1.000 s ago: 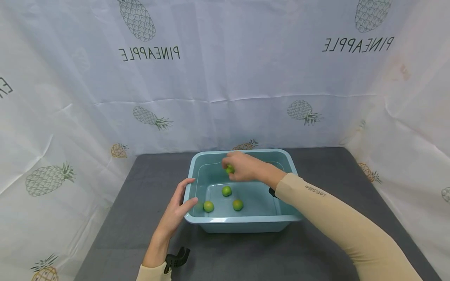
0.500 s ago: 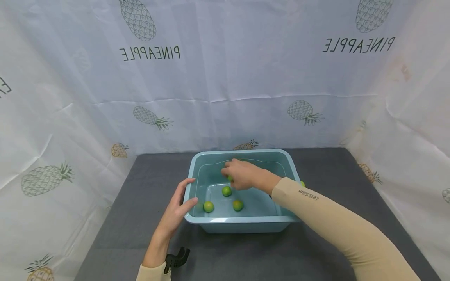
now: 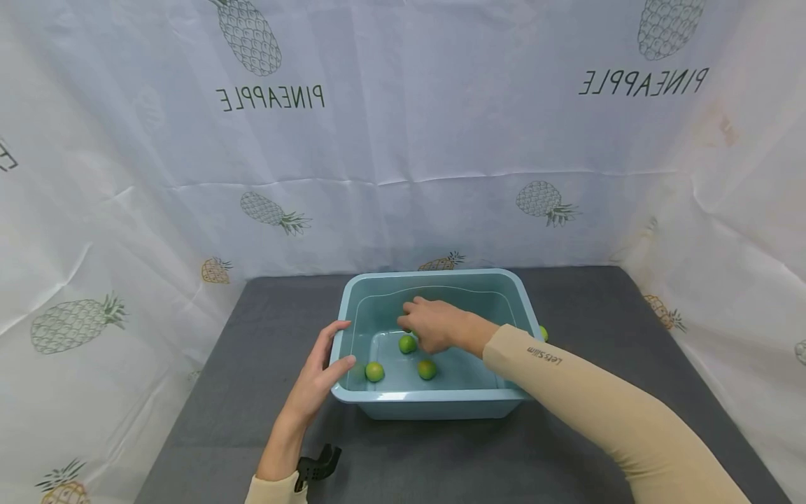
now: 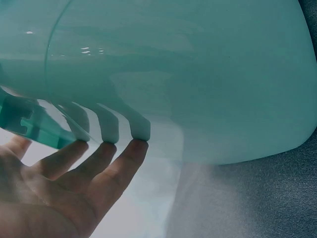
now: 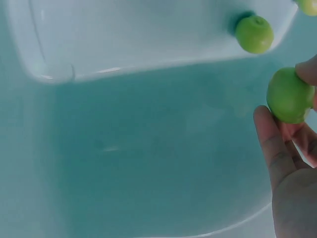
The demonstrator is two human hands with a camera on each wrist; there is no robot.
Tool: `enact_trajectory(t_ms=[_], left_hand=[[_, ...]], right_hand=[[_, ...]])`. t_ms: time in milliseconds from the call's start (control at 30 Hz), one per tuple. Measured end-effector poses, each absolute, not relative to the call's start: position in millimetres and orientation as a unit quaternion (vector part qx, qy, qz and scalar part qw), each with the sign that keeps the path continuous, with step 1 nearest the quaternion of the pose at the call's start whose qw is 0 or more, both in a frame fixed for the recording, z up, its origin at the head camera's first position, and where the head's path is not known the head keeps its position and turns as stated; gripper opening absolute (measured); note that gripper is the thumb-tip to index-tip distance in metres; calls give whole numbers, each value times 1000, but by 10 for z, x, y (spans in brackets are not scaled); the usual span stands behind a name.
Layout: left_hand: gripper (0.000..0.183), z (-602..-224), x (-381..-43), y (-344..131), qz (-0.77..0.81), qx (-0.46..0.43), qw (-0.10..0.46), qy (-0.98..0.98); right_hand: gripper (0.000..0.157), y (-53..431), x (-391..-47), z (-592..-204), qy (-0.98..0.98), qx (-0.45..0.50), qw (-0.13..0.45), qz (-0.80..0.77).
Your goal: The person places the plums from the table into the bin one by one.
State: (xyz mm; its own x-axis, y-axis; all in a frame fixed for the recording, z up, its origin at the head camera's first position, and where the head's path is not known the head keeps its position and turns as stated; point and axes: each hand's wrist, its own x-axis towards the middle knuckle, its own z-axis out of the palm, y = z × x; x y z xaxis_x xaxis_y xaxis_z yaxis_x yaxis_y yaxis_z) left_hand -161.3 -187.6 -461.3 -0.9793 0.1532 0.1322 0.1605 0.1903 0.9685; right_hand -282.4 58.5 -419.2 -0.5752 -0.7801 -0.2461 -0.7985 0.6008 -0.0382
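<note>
A light blue plastic basin (image 3: 434, 407) stands on the dark table. My left hand (image 3: 315, 381) holds its left rim, the thumb lying over the edge, while in the left wrist view the fingertips (image 4: 139, 145) press against the outer wall. Inside the basin, my right hand (image 3: 434, 325) pinches a lime (image 5: 290, 95) between thumb and fingers; the head view mostly hides it. Beneath that hand, separate limes rest on the basin floor: a green one (image 3: 407, 344), a yellowish one (image 3: 427, 369), and another (image 3: 374, 372) near the left wall.
Outside the basin, a lime (image 3: 543, 333) shows beside its right wall, partly hidden. Dark cloth (image 3: 252, 392) covers the table. A white pineapple-print curtain (image 3: 403, 140) hangs behind and along both sides.
My right hand has lowered into the basin with the lime, towards the floor. As my arm shifted, the lime outside the right wall came into view. The left hand has stayed put.
</note>
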Motion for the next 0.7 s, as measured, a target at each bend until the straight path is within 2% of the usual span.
enact_trajectory(t_ms=[700], left_hand=[[55,-4616,-1604,-1873,-628,-101,6,-772]], right_hand=[[40,575,-2786,-4260,883,-448,122,64]])
